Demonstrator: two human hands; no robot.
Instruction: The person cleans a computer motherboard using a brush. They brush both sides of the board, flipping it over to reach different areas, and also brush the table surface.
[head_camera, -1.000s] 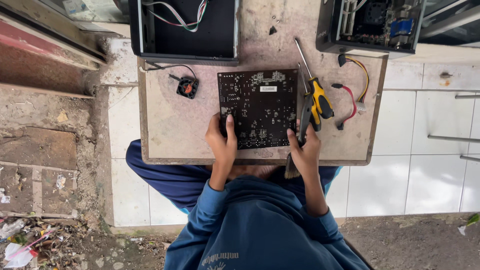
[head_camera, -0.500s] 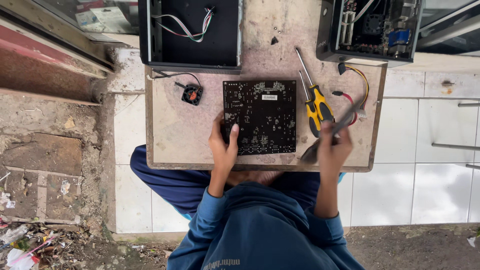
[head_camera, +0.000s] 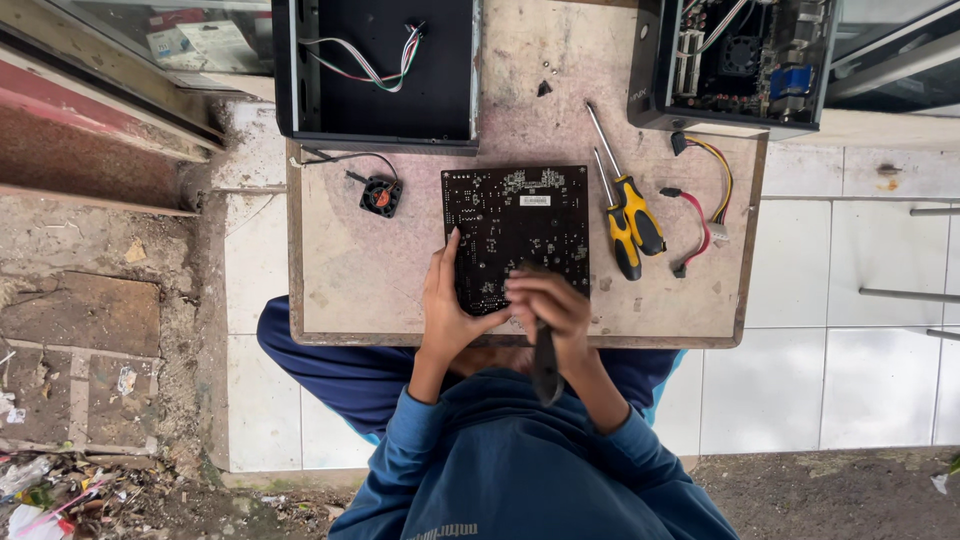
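Head view: circuit board (head_camera: 515, 225) already out of its case, left hand (head_camera: 447, 310) flat on it, right hand (head_camera: 548, 305) clamped on dark tool (head_camera: 545, 365); two screwdrivers (head_camera: 630, 225) idle beside it.

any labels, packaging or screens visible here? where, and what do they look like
Sticker: small white rectangle on the dark circuit board, near its far edge, mid-table.
Fan label: round orange-red disc at the hub of the small black fan, left of the board.
Printed papers: pale sheets behind glass, far left of the open black case.
No screens visible.
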